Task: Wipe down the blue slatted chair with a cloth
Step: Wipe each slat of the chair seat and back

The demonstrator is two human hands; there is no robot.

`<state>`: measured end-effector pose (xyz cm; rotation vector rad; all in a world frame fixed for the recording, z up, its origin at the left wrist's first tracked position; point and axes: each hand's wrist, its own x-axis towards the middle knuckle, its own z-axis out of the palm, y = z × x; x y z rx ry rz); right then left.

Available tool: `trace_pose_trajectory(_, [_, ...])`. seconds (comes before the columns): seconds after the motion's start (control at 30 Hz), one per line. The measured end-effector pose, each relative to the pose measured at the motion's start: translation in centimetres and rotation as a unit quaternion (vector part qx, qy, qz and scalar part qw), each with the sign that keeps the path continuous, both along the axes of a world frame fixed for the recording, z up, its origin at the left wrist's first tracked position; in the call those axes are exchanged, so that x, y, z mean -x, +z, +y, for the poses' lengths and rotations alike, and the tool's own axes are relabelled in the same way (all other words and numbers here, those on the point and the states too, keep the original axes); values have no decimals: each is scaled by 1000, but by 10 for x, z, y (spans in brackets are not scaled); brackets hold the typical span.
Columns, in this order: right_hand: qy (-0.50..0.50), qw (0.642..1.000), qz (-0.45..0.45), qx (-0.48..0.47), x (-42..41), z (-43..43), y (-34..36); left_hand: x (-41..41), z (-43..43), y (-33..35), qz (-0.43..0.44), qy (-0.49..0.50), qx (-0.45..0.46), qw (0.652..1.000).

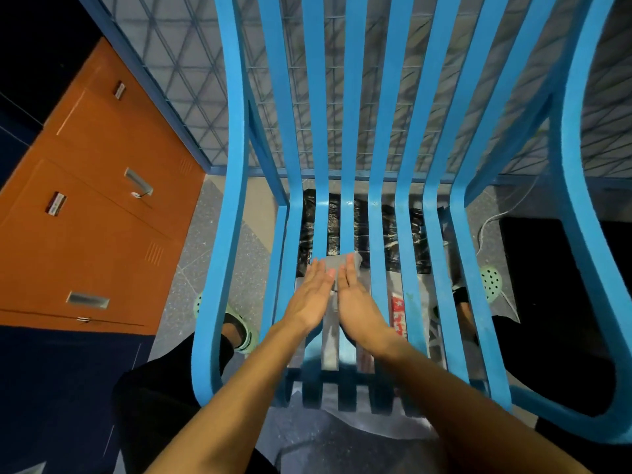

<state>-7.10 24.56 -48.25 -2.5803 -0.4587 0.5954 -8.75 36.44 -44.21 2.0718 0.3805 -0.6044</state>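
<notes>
The blue slatted chair (379, 138) fills the view, its back slats rising away from me and its seat slats running toward me. A small grey cloth (337, 262) lies on the middle seat slats. My left hand (313, 295) and my right hand (357, 295) lie side by side with straight fingers, both pressing flat on the cloth. Most of the cloth is hidden under the fingers and palms.
An orange metal cabinet (89, 213) stands at the left. A wire mesh panel (328, 107) rises behind the chair back. Black and clear plastic bags (359, 227) lie on the floor under the seat. My feet in green slippers (490, 282) flank the chair.
</notes>
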Motion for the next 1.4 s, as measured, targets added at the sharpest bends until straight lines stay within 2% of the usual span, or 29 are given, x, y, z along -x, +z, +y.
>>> trace_pose_trajectory(0.2, [-21, 998, 13, -54, -56, 5, -2, -34, -11, -18, -38, -6, -36, 999])
trace_pose_trajectory(0.33, [-14, 999, -41, -26, -104, 15, -2, -56, -8, -23, -60, 21, -25, 998])
trace_pose_trajectory(0.43, [0, 999, -23, 44, -140, 17, 7, -61, -4, -25, -90, 20, -8, 996])
trace_pose_trajectory(0.53, [-16, 994, -81, 77, -146, 3, 15, -57, -3, -27, -100, 28, 14, 994])
trace_pose_trajectory(0.6, [-27, 994, -102, 31, -142, -3, 20, -54, -5, -30, -115, 46, 31, 992])
trace_pose_trajectory(0.7, [-69, 985, -100, -123, -146, 3, 36, -56, -6, -34, -122, 78, 58, 988])
trace_pose_trajectory(0.73, [-75, 979, -132, -136, -156, 5, 38, -57, -7, -34, -120, 83, 63, 987])
trace_pose_trajectory(0.8, [-27, 981, -149, -118, -174, 5, 32, -59, -5, -31, -109, 88, 74, 987])
trace_pose_trajectory(0.93, [11, 997, -49, -50, -164, -1, 8, -59, -2, -27, -105, 93, 86, 986])
trace_pose_trajectory(1.0, [16, 999, -30, 10, -148, 0, 1, -58, -4, -27, -106, 100, 93, 985])
trace_pose_trajectory(1.1, [41, 995, -44, 79, -151, 7, 13, -57, -5, -29, -116, 108, 92, 983])
trace_pose_trajectory(1.27, [27, 995, -95, 12, -176, 8, 27, -61, 0, -37, -95, 50, 55, 993])
trace_pose_trajectory(1.33, [42, 995, -78, 47, -170, 9, 18, -63, 0, -34, -94, 63, 59, 992])
trace_pose_trajectory(1.4, [67, 986, -85, 124, -159, 13, 10, -65, -3, -29, -97, 74, 57, 991])
